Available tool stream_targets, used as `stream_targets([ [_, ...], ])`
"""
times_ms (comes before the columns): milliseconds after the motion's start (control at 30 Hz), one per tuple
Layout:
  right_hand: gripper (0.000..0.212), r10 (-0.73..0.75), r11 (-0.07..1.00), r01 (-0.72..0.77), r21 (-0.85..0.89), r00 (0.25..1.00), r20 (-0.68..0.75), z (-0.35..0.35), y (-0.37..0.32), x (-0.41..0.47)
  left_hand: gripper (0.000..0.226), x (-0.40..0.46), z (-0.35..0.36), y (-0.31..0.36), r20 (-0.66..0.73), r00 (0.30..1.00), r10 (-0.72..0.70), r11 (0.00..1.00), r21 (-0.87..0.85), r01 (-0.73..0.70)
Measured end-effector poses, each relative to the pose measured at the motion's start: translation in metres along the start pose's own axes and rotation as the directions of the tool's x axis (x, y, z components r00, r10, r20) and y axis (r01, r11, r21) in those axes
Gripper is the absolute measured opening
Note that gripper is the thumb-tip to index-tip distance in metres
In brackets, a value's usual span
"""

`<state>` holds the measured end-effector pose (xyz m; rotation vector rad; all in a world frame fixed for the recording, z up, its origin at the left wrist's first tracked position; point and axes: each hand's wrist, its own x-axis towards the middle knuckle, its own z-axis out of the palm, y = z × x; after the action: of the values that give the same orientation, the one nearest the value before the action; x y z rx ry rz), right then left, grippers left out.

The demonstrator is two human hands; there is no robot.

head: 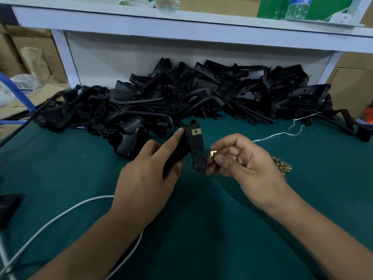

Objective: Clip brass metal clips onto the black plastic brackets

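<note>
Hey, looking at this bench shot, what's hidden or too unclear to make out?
Head view only:
- Loose brass clips: mostly behind the right hand; count unknown.
- Held bracket: its left part covered by the left hand.
- Pinched clip: too small to see its shape.
- Bottles on the shelf: cut off by the top edge.

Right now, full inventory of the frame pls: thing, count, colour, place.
held bracket: 1, black, upright above mat centre, in left hand
fitted clip: 1, brass, on held bracket's upper part
loose clip: 1, brass, pinched beside bracket's lower end
clip pile: count unclear, brass, on mat behind right hand
bracket heap: many, black, back of mat under shelf
mat: 1, green, covers bench
cable: 1, white, mat front left
string: 1, white, mat right
shelf: 1, white, above heap
bottle: 1, clear, on shelf, right
left hand: grips bracket
right hand: pinches loose clip
</note>
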<state>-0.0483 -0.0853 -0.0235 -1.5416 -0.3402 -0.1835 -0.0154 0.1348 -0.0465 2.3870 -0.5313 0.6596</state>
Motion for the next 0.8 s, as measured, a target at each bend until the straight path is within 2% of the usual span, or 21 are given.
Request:
stream_targets([
  [167, 0.018, 0.021, 1.000, -0.019, 0.025, 0.997, -0.080, 0.005, -0.004, 0.000, 0.068, 0.000, 0.001, 0.001, -0.016, 0.999, 0.031, 0.999, 0.014, -0.030],
  [467, 0.028, 0.119, 0.991, -0.116, 0.067, 0.992, -0.042, 0.008, -0.004, -0.002, 0.073, 0.002, -0.001, 0.000, -0.013, 0.995, 0.098, 0.990, 0.102, -0.096],
  [567, 0.025, 0.149, 0.985, -0.143, 0.101, 0.987, -0.053, 0.012, -0.005, -0.003, 0.071, 0.002, -0.002, 0.001, -0.036, 0.991, 0.127, 0.982, 0.149, -0.120],
  [733, 0.030, 0.179, 0.978, -0.161, 0.130, 0.973, -0.145, 0.024, -0.003, -0.004, 0.071, 0.001, -0.001, 0.004, -0.035, 0.990, 0.138, 0.973, 0.194, -0.128],
  [800, 0.023, 0.163, 0.985, -0.149, 0.082, 0.968, -0.191, 0.027, -0.001, -0.005, 0.071, 0.000, -0.001, 0.007, -0.013, 0.990, 0.142, 0.962, 0.238, -0.135],
])
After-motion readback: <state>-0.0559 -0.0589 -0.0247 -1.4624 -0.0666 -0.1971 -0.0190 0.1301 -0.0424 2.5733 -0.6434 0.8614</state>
